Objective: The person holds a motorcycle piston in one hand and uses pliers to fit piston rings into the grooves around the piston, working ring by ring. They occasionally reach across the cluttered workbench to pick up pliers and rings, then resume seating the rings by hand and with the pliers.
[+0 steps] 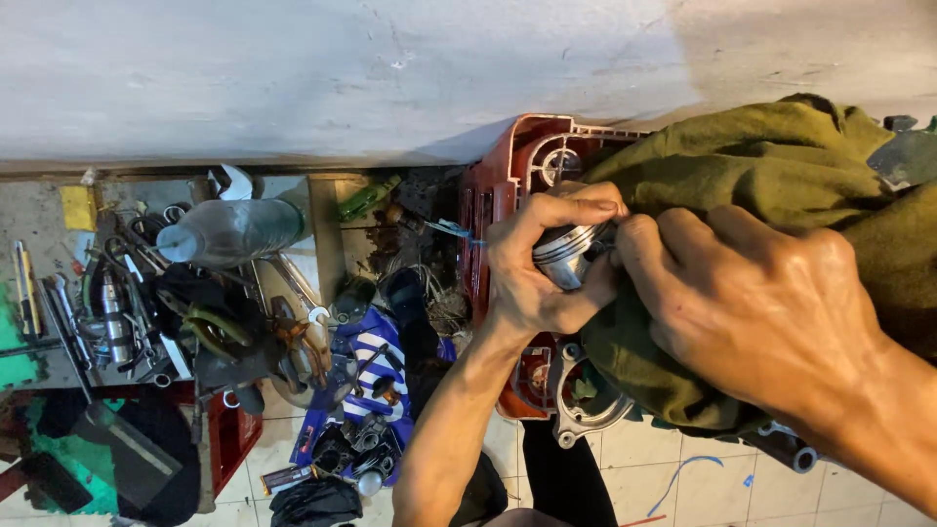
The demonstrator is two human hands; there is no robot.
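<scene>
Silvery metal is showing between our fingers: we are holding a grooved piston (566, 256) over the red engine casing (508, 181), near its upper edge by the grey wall (293, 68). Our left hand (542, 268) is curling around the piston, thumb arched over its crown and fingers closing beneath it. Our right hand (752, 312) is pressing against the piston's side with fingertips bunched together, seemingly pinching at something small there, though we cannot tell exactly what. An olive cloth (761, 166) is draping over the casing's right side and under our right wrist. To our judgement, we are working on the piston's side, perhaps its rings or pin; the next move is calling for a steady left grip and careful fingertip pressure. Off to the left, a plastic bottle (229, 229) is lying among scattered tools (117, 303).
</scene>
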